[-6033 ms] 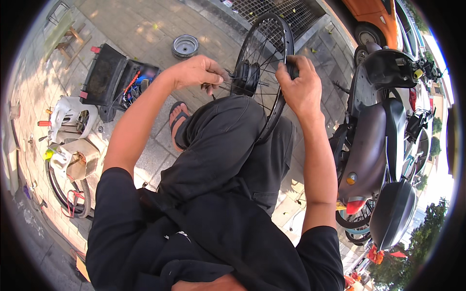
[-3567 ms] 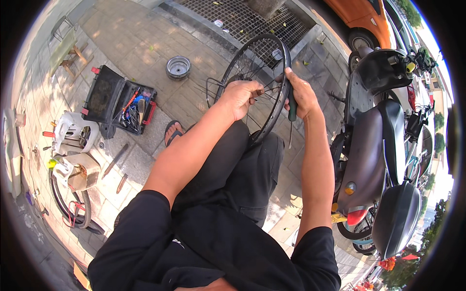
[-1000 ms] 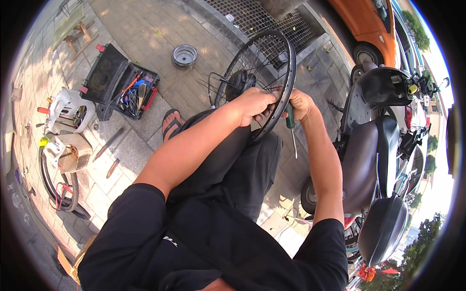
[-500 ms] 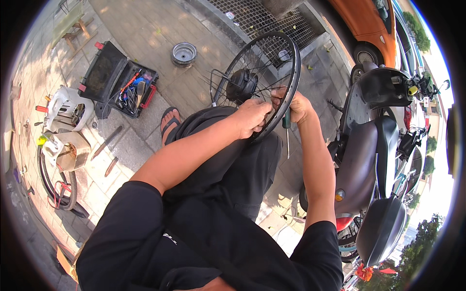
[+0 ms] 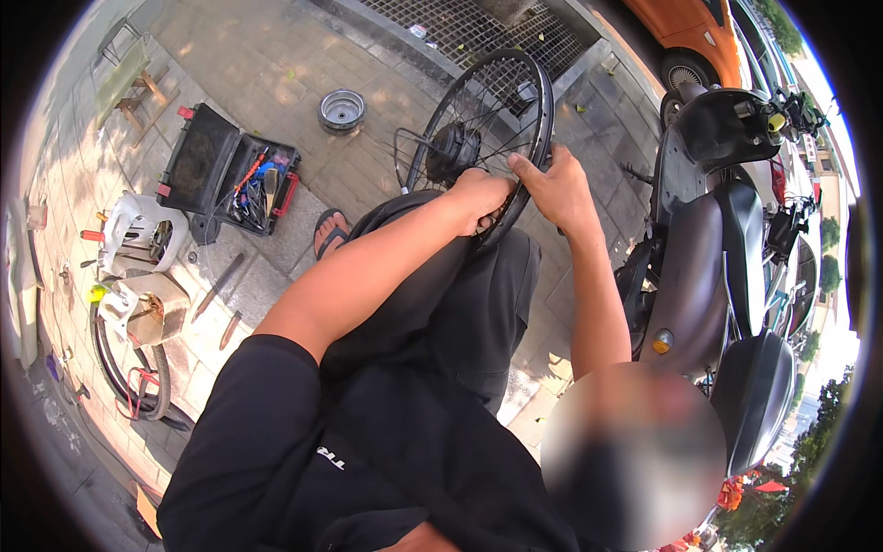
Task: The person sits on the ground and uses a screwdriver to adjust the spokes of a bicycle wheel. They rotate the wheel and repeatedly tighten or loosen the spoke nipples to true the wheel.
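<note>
I wear this camera on my head, the left one of a pair, so from near above it looks steeply down past my shirt (image 5: 405, 442) onto my left hand (image 5: 482, 197) and right hand (image 5: 564, 190). The wide fisheye reaches from paving (image 5: 262, 55) well left of my hands to the scooter (image 5: 694, 267) right of them, bending straight edges.
</note>
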The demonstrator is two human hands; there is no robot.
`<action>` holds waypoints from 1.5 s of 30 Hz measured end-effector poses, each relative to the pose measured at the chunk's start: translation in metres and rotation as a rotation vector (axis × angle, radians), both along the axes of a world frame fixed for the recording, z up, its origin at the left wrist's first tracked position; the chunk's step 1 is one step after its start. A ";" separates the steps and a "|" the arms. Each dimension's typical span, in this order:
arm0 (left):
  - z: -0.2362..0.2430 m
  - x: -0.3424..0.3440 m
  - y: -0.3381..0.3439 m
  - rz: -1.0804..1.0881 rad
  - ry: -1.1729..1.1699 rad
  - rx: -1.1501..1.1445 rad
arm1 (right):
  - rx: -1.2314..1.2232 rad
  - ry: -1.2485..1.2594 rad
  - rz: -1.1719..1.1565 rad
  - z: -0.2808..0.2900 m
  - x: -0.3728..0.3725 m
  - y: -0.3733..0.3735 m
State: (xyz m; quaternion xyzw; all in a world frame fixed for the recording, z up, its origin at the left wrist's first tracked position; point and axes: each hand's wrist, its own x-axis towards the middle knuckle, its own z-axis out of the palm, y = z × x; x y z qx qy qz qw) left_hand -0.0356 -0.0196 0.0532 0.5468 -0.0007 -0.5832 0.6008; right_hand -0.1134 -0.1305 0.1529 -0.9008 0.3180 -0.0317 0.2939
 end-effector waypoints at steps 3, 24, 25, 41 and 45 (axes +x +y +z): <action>-0.003 -0.004 -0.001 0.081 0.005 -0.004 | -0.117 0.037 -0.053 -0.014 0.002 0.000; 0.005 0.055 0.045 -0.082 -0.445 -0.049 | -0.035 -0.014 0.101 0.013 0.091 0.004; -0.003 0.062 0.046 -0.117 -0.508 -0.083 | -0.022 -0.017 0.097 0.013 0.093 0.003; -0.026 0.116 0.078 -0.374 -1.433 -0.366 | 0.427 0.150 -0.033 -0.107 0.012 -0.113; -0.049 0.122 0.101 -0.174 -1.317 -0.432 | 0.216 0.354 0.167 -0.264 -0.019 -0.115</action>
